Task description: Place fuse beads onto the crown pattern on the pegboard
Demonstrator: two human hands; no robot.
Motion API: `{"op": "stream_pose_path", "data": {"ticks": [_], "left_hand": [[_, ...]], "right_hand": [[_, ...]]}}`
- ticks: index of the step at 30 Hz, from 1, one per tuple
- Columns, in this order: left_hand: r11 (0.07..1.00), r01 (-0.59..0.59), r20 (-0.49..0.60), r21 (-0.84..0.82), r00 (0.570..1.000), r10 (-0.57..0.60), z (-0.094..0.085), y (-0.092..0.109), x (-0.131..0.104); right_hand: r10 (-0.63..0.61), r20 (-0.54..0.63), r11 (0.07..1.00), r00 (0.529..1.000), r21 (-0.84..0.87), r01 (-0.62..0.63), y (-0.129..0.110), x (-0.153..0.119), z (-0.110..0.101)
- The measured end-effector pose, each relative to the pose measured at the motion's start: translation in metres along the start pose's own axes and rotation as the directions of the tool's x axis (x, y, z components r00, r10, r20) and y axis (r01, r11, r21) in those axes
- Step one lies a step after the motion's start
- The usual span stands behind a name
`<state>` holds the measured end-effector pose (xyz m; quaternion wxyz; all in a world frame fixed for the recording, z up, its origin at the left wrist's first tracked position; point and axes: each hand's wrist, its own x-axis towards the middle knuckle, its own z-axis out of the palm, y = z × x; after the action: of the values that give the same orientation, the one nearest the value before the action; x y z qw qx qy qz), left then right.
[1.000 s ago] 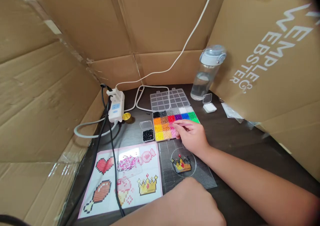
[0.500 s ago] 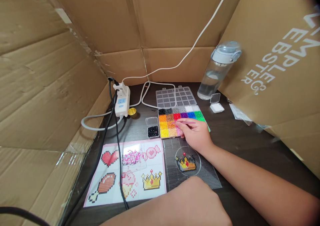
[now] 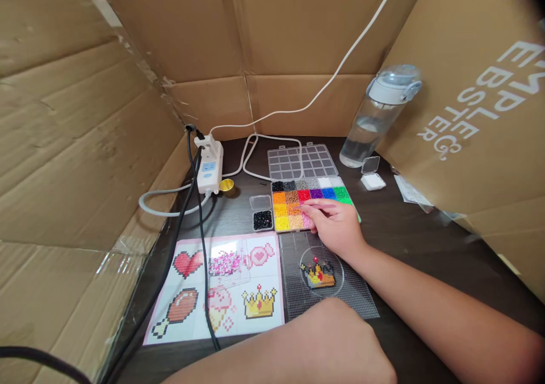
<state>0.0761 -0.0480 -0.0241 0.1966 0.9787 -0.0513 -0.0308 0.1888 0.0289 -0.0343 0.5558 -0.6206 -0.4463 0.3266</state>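
Note:
My right hand [image 3: 338,225] is closed round thin pink tweezers [image 3: 318,206]. Their tips are over the orange beads in the bead box [image 3: 280,223], which has coloured beads sorted by compartment. Below that hand, a clear pegboard [image 3: 361,302] bears a bead crown [image 3: 319,276] in yellow, orange and black with red beads. My left hand [image 3: 349,338] is bent downward at the front edge of the view, near the pegboard; its fingers are hidden. A printed pattern sheet [image 3: 170,310] with a crown picture [image 3: 259,303] lies to the left.
A small box of black beads [image 3: 263,220] stands beside the bead box. Pink beads [image 3: 225,264] lie in a clear tray on the sheet. Black cables [image 3: 202,259] cross it. A power strip [image 3: 209,168], gold cup [image 3: 227,188], water bottle [image 3: 374,117] and white box [image 3: 373,182] stand around, inside cardboard walls.
The view has shifted slightly. My right hand stays at the bead box with the tweezers over the orange beads. My left hand looks much the same.

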Motion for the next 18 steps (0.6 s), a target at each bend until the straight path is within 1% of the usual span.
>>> {"op": "stream_pose_path", "data": {"ticks": [3, 8, 12, 13, 15, 18], "left_hand": [[1.0, 0.005, -0.033, -0.001, 0.999, -0.005, 0.002, 0.0, 0.001], [1.0, 0.017, -0.03, 0.01, 0.999, -0.017, 0.007, 0.0, 0.003], [0.999, 0.014, -0.065, 0.035, 0.998, -0.012, 0.009, 0.001, 0.002], [0.999, 0.023, -0.059, 0.038, 0.998, -0.021, 0.007, 0.001, 0.002], [0.999, 0.05, -0.011, 0.019, 0.999, -0.05, 0.002, 0.003, 0.004], [0.995, 0.097, 0.058, -0.004, 0.994, -0.097, -0.008, 0.007, 0.007]], "right_hand": [[0.002, 0.0, 1.0, 1.0, -0.005, -0.002, 0.0, 0.0, 0.0], [-0.004, 0.0, 1.0, 1.0, 0.008, 0.004, 0.003, 0.0, 0.0], [-0.002, -0.033, 1.0, 0.999, 0.03, 0.003, 0.002, 0.0, 0.001], [-0.004, -0.042, 0.999, 0.999, 0.037, 0.005, 0.0, 0.0, 0.0], [-0.028, -0.063, 0.998, 0.998, 0.053, 0.032, -0.007, -0.001, -0.005], [-0.113, -0.119, 0.992, 0.986, 0.05, 0.119, -0.02, -0.009, -0.021]]}}
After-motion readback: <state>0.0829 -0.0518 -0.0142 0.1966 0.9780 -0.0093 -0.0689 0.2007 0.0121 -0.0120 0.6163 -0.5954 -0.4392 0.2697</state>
